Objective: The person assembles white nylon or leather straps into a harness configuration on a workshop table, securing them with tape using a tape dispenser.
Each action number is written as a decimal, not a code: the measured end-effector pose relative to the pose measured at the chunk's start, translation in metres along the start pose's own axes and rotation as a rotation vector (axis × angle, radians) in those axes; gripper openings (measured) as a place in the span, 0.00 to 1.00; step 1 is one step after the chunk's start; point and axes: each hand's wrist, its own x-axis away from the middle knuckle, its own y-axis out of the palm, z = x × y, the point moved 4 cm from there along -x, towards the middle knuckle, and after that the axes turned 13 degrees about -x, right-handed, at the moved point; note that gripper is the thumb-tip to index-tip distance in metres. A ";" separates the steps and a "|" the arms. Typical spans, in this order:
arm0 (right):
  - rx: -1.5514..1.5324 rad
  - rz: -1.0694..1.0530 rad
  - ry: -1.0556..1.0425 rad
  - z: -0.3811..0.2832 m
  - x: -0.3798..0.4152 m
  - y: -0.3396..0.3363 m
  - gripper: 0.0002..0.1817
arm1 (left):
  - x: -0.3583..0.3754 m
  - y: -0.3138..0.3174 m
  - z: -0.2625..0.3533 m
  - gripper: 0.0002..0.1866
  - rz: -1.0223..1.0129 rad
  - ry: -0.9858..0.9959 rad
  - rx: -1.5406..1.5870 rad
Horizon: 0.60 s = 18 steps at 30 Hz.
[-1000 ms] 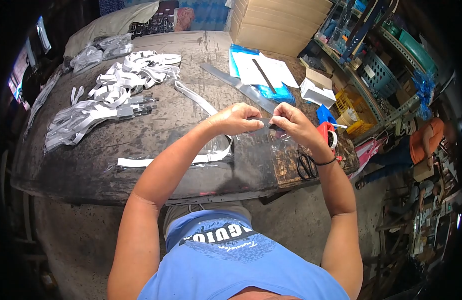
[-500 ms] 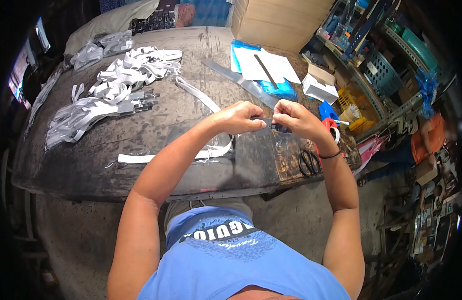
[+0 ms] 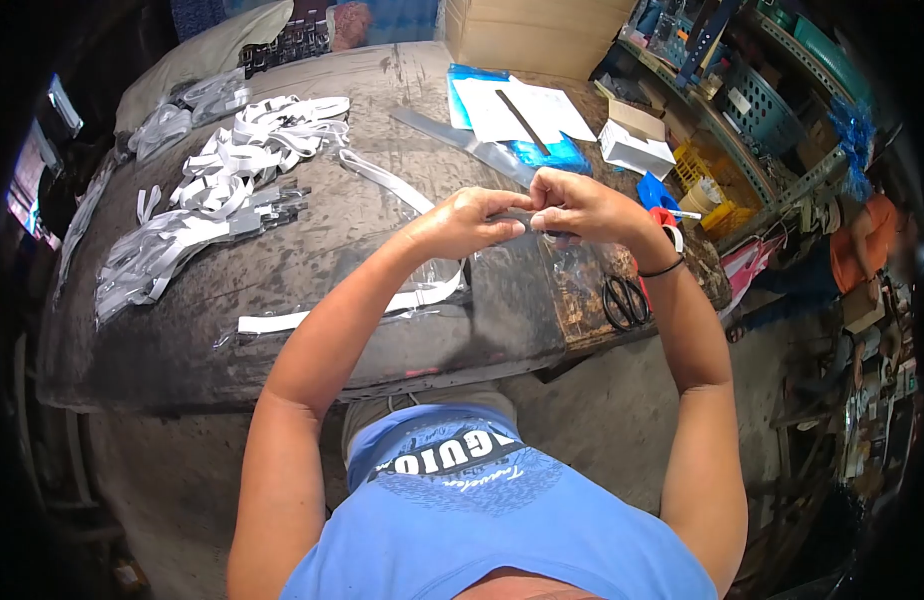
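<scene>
My left hand and my right hand meet above the table, fingers pinched. Between the fingertips is a small dark piece, mostly hidden, too little of it showing to name. Under my left forearm a white strap runs down from the upper left, passes behind the wrist and curves back left, its lower stretch lying with clear plastic. Close below my right hand, black-handled scissors rest on the worn wooden board.
Piled white straps and bagged straps occupy the table's left side. Beyond my hands lie a clear strip, papers and a small white box. A large carton stands behind. Shelving and another person are at right.
The view has shifted slightly. My hands have come a little closer together, and less of the dark piece between the fingertips shows now.
</scene>
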 end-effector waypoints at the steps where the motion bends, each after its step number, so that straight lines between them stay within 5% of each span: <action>1: -0.028 -0.051 -0.020 0.003 -0.002 -0.003 0.11 | 0.001 -0.002 0.002 0.22 -0.018 -0.017 -0.019; 5: 0.006 -0.079 0.143 0.001 0.000 -0.010 0.13 | 0.000 -0.001 -0.007 0.21 -0.057 -0.049 0.020; 18: -0.096 -0.143 0.051 0.008 -0.008 -0.012 0.12 | 0.001 -0.004 -0.013 0.20 -0.020 -0.075 0.100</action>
